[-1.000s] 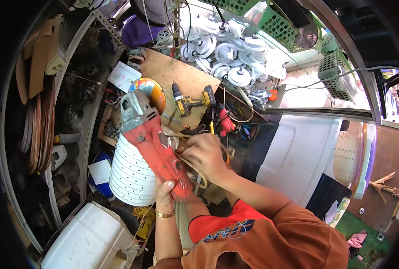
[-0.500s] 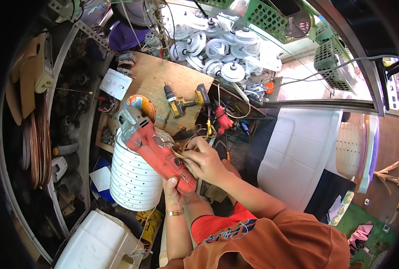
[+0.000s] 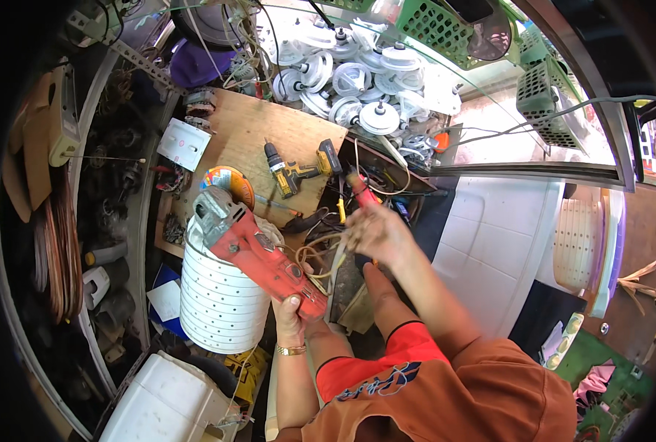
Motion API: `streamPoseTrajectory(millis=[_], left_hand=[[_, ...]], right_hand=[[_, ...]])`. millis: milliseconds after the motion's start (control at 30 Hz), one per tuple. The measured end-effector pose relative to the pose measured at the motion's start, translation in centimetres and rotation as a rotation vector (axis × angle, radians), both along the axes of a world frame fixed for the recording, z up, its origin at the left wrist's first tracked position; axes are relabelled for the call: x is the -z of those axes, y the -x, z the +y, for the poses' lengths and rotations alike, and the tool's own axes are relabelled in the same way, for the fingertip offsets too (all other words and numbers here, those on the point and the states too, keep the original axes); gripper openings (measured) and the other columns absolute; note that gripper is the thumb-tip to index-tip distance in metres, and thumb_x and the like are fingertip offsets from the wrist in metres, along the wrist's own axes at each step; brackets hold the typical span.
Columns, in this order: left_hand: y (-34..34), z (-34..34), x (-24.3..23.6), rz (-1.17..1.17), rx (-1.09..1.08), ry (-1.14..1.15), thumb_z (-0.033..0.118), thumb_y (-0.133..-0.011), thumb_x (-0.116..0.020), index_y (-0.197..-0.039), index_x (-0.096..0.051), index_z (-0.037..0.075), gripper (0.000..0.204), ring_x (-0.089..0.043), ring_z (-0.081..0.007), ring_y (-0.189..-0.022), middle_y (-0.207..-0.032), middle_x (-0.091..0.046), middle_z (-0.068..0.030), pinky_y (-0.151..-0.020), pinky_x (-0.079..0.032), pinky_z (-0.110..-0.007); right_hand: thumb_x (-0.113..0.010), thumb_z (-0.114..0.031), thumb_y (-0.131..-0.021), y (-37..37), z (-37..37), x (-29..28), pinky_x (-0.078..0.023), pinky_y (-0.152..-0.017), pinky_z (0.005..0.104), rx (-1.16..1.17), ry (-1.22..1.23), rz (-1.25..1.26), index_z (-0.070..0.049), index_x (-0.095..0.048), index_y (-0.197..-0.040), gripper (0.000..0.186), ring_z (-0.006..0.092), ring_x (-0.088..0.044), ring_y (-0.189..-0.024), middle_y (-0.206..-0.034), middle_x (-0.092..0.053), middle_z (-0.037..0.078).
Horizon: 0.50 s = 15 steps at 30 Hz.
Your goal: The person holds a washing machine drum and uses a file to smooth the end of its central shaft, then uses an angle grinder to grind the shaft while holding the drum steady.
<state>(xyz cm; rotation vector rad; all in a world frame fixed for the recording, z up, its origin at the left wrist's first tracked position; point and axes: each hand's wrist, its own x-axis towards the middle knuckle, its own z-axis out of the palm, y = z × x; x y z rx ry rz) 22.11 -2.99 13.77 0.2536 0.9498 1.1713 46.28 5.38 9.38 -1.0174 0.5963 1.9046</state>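
My left hand point(image 3: 289, 317) grips the lower end of a red angle grinder point(image 3: 258, 258) with a grey metal head, held tilted over a white perforated drum point(image 3: 217, 309). Beside the grinder, my right hand point(image 3: 376, 236) is blurred, its curled fingers on the looping tan cord point(image 3: 313, 254). Above it lies a red power tool point(image 3: 366, 194), partly hidden. A yellow-and-black drill point(image 3: 295, 171) and an orange-rimmed disc point(image 3: 228, 180) are on the wooden board point(image 3: 247, 121) beyond the grinder.
White pulsator-like parts point(image 3: 372, 110) crowd the back, below green baskets point(image 3: 538, 110). Shelves with copper tubing point(image 3: 62, 265) and dark parts line the left. A large white panel point(image 3: 493, 243) stands right; a white plastic housing point(image 3: 151, 398) sits lower left.
My right hand has moved up and rightward, away from the grinder's body, with more cord showing between them. The grinder has shifted slightly down, still in my left hand.
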Motion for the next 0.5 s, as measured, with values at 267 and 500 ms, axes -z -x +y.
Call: streamPoseTrajectory(millis=[267, 500], left_hand=[[-1.6, 0.5, 5.3, 0.223, 0.05, -0.029, 0.035, -0.073, -0.084, -0.145, -0.038, 0.004, 0.092, -0.062, -0.0247, -0.108, -0.123, -0.058, -0.0145, -0.086, -0.059, -0.037], [-1.7, 0.8, 11.7, 0.282, 0.03, 0.086, 0.029, -0.073, -0.086, -0.137, -0.043, -0.002, 0.083, -0.068, -0.0305, -0.094, -0.12, -0.059, -0.0173, -0.082, -0.062, -0.047]], right_hand=[[-0.053, -0.029, -0.106, -16.6, 7.0, 6.9, -0.044, -0.051, 0.0359, -0.246, -0.207, -1.05, -0.009, -0.05, -0.103, 0.021, 0.0204, -0.055, -0.057, -0.078, -0.059, 0.009], [-0.049, -0.042, -0.103, -29.3, 15.4, 18.8, -0.051, -0.091, 0.0531, -1.645, -0.337, -1.829, -0.002, -0.064, -0.118, 0.046, 0.0466, -0.065, -0.11, -0.109, -0.068, 0.032]])
